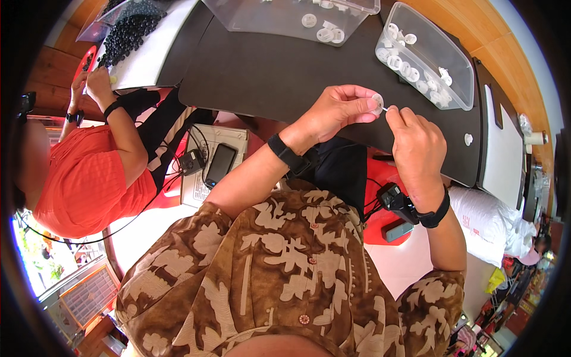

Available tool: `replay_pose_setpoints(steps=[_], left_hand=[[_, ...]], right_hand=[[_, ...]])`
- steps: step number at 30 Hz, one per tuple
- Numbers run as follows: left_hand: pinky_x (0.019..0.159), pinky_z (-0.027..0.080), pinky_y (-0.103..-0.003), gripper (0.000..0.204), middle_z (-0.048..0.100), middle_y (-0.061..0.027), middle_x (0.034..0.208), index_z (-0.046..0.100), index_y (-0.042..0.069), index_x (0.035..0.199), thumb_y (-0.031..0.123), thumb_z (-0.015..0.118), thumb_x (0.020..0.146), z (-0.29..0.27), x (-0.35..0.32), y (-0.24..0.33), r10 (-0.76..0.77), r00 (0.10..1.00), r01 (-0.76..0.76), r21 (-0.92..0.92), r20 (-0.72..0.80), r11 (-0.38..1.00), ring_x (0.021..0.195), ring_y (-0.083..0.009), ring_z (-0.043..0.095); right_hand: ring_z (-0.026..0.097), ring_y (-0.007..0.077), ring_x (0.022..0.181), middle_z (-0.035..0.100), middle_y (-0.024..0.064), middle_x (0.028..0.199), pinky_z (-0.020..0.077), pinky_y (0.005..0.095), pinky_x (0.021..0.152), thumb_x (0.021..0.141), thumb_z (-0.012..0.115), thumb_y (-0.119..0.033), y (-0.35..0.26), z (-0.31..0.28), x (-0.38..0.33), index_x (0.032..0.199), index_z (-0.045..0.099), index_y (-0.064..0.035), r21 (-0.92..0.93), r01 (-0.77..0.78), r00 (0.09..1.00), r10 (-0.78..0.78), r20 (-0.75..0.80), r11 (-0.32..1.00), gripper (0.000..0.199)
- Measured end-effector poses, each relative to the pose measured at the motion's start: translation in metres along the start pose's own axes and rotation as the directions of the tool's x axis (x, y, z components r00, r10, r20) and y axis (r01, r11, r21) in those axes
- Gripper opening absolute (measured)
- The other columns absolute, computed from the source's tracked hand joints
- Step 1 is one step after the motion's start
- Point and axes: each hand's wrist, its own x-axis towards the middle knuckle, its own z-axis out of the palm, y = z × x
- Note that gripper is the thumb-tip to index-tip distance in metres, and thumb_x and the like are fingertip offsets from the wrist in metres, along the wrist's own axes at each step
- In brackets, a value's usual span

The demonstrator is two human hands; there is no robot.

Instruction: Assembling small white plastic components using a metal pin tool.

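Left hand [339, 113] was what I checked first: its fingers were curled in and its fingertips [370, 107] were pinched shut on a small white plastic wheel [377, 104], held up over the near edge of the dark table [267, 77]. Right hand [416, 146] sat just beside it, closed in a loose fist, with thumb and forefinger nipped on a thin white pin [388, 109] whose tip touched the wheel's centre. Both wrists wore black bands, and both forearms rose from the lower part of the view and met in front of the patterned brown shirt [285, 268].

I judged the wheel to be very light and stiff, moulded plastic with a smooth face, so it could slip or flick away if squeezed unevenly. Its rim looked like the sensible place to hold it, leaving the centre hole free, and that was how the left fingers had it. I took the pin to be light and slender enough to bend or drop, best gripped close to its working end.

2 clear plastic tubs stood further back on the table, 1 long tub [297, 18] at the top and 1 lidded tub [428, 56] to the right, each holding more white parts. 1 loose white piece [468, 139] lay on the table's right end. A person in an orange shirt [89, 178] worked at the left, well apart.
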Motion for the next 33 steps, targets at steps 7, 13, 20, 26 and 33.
replay_pose_setpoints(steps=[7, 13, 20, 26, 33], left_hand=[[0.085, 0.055, -0.026, 0.026, 0.064, -0.0091, 0.104, 0.061, -0.002, 0.111, 0.012, 0.064, 0.090, 0.000, 0.002, 0.000, -0.007, 1.000, 0.007, -0.020, -0.002, 1.000, 0.095, -0.0144, 0.063], [0.085, 0.055, -0.027, 0.025, 0.064, -0.0096, 0.104, 0.061, -0.003, 0.110, 0.012, 0.064, 0.090, -0.002, 0.001, -0.002, -0.010, 1.000, 0.010, -0.001, 0.003, 1.000, 0.095, -0.0145, 0.063], [0.087, 0.054, -0.028, 0.027, 0.064, -0.0103, 0.106, 0.060, -0.003, 0.112, 0.012, 0.063, 0.090, -0.001, 0.002, -0.001, -0.025, 0.999, 0.026, -0.016, 0.035, 1.000, 0.098, -0.0173, 0.063], [0.090, 0.053, -0.030, 0.031, 0.062, -0.0108, 0.111, 0.056, -0.001, 0.119, 0.011, 0.062, 0.091, -0.007, 0.004, -0.001, 0.002, 0.999, 0.003, -0.101, 0.049, 0.995, 0.100, -0.0197, 0.063], [0.088, 0.053, -0.030, 0.028, 0.062, -0.0074, 0.110, 0.051, 0.006, 0.115, 0.009, 0.063, 0.090, -0.004, 0.001, -0.006, 0.027, 0.991, -0.011, -0.118, 0.133, 0.993, 0.102, -0.0169, 0.062]], right_hand=[[0.056, 0.0131, 0.058, 0.052, -0.0001, 0.068, 0.0447, 0.0283, 0.051, 0.072, 0.062, -0.009, 0.004, 0.000, 0.002, 0.079, 0.058, -0.0111, -0.029, 0.102, 0.995, -0.103, -0.011, 0.994, 0.008], [0.057, 0.0138, 0.058, 0.052, 0.0009, 0.069, 0.0448, 0.0286, 0.051, 0.072, 0.062, -0.009, 0.008, -0.004, 0.006, 0.079, 0.057, -0.0105, -0.002, 0.173, 0.984, -0.173, 0.035, 0.985, 0.009], [0.060, 0.0191, 0.060, 0.053, 0.0029, 0.068, 0.0463, 0.0325, 0.052, 0.075, 0.059, -0.008, 0.016, -0.002, 0.005, 0.080, 0.057, -0.0101, 0.085, 0.109, 0.985, -0.119, 0.124, 0.990, 0.006], [0.060, 0.0232, 0.059, 0.063, 0.0086, 0.076, 0.0481, 0.0287, 0.056, 0.080, 0.065, -0.007, 0.017, 0.001, 0.001, 0.097, 0.064, -0.0078, 0.642, -0.354, 0.930, 0.327, 0.166, 0.680, 0.018], [0.049, 0.0017, 0.056, 0.063, 0.0012, 0.077, 0.0398, 0.0192, 0.049, 0.086, 0.063, -0.005, 0.016, 0.040, 0.003, 0.095, 0.063, -0.0006, 0.874, -0.480, 0.844, 0.312, 0.436, 0.078, 0.010]])
